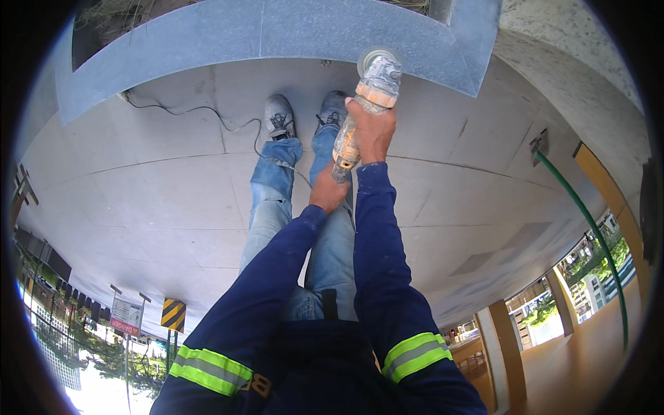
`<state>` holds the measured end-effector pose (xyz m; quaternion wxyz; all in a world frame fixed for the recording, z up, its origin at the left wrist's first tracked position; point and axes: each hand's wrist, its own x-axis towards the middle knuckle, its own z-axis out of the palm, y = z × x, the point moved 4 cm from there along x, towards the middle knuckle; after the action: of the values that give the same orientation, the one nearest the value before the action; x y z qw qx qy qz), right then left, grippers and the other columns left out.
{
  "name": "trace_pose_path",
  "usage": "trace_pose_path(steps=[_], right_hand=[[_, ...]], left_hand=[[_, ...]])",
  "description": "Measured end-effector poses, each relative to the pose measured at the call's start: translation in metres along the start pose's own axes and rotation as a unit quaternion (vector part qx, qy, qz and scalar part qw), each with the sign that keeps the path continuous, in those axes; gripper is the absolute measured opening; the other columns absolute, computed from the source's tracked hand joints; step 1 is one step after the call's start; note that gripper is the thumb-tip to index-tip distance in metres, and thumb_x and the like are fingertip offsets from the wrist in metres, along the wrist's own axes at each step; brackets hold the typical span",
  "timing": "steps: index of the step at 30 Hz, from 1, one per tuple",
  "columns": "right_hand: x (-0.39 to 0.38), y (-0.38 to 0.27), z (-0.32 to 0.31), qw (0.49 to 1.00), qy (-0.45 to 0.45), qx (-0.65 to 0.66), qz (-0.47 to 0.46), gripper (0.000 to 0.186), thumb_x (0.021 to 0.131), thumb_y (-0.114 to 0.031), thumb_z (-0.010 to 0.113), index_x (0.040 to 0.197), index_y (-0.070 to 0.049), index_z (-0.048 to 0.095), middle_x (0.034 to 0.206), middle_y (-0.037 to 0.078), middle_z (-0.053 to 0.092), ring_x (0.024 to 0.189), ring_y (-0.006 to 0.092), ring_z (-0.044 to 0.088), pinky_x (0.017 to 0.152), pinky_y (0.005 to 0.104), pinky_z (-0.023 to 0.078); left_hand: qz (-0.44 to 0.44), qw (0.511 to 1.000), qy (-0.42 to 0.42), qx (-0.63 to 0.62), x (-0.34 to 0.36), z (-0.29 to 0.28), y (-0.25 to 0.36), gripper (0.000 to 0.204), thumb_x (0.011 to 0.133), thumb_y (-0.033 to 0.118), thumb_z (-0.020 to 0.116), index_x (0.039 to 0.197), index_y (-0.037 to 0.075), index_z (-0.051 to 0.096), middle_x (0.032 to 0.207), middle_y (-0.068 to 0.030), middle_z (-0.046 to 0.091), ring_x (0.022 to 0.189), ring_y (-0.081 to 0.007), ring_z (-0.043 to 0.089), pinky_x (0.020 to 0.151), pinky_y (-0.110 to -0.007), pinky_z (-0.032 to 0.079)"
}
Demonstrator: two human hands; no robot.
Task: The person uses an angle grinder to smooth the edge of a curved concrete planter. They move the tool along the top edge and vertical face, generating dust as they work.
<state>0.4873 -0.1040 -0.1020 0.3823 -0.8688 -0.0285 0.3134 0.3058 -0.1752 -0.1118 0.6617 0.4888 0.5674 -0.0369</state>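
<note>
Both of my hands grip a dusty angle grinder with an orange and grey body. My right hand is wrapped round its body close to the head. At the rear end, my left hand is closed around the handle. A round, pale disc at the grinder's head lies over the inner edge of a blue-grey stone ledge; I cannot tell whether it touches the stone. A thin power cable runs from the far left across the paving, past my legs, toward the grinder's rear.
My shoes stand on large grey paving slabs just before the ledge. Dry plant matter lies behind the ledge. At right, a green hose or pole curves down. A warning sign and a striped board stand lower left.
</note>
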Motion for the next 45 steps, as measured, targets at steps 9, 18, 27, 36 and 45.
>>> trace_pose_path(steps=[9,18,27,36,45], right_hand=[[-0.053,-0.035,0.051,0.984,-0.064,-0.151,0.07,0.073,0.07,-0.039,0.093,0.121,0.003,0.061,0.111,0.025,0.075,0.103,0.0434,0.075,0.092,0.0493,0.058],[0.0,0.011,-0.022,0.998,0.01,0.059,0.023,0.067,0.074,-0.027,0.091,0.124,0.006,0.062,0.114,0.022,0.074,0.103,0.0351,0.075,0.093,0.0453,0.057],[-0.028,-0.006,0.028,0.999,-0.02,-0.035,0.018,0.055,0.076,-0.022,0.091,0.118,0.003,0.066,0.108,0.016,0.076,0.095,0.0271,0.075,0.087,0.0397,0.058],[-0.057,-0.014,0.051,0.993,-0.037,-0.104,0.045,0.061,0.075,-0.028,0.091,0.119,0.004,0.064,0.11,0.021,0.076,0.099,0.0347,0.076,0.09,0.0434,0.058],[-0.023,0.002,0.01,0.999,-0.011,0.052,-0.005,0.05,0.079,-0.018,0.089,0.12,0.001,0.067,0.107,0.012,0.075,0.094,0.0222,0.073,0.084,0.0379,0.058]], left_hand=[[0.03,0.994,0.019,-0.102,-0.018,-0.04,-0.033,0.039,0.086,0.014,0.078,0.12,-0.004,0.068,0.107,-0.0166,0.079,0.097,-0.0261,0.076,0.088,-0.037,0.056],[0.015,0.999,-0.033,0.025,-0.005,0.008,-0.006,0.044,0.079,0.015,0.074,0.119,0.0,0.065,0.107,-0.0323,0.072,0.103,-0.0528,0.068,0.091,-0.055,0.054],[0.002,0.999,0.016,-0.028,-0.012,-0.019,-0.021,0.045,0.083,0.01,0.073,0.126,0.0,0.065,0.108,-0.0278,0.076,0.104,-0.0453,0.073,0.091,-0.048,0.056],[-0.011,0.992,0.012,-0.126,-0.026,-0.04,-0.046,0.043,0.083,0.005,0.071,0.125,-0.001,0.067,0.11,-0.0228,0.077,0.103,-0.0362,0.076,0.092,-0.042,0.056],[-0.017,0.999,-0.016,0.022,-0.011,-0.016,-0.024,0.051,0.079,0.011,0.076,0.128,0.002,0.065,0.113,-0.0285,0.075,0.109,-0.0481,0.07,0.093,-0.05,0.055]])
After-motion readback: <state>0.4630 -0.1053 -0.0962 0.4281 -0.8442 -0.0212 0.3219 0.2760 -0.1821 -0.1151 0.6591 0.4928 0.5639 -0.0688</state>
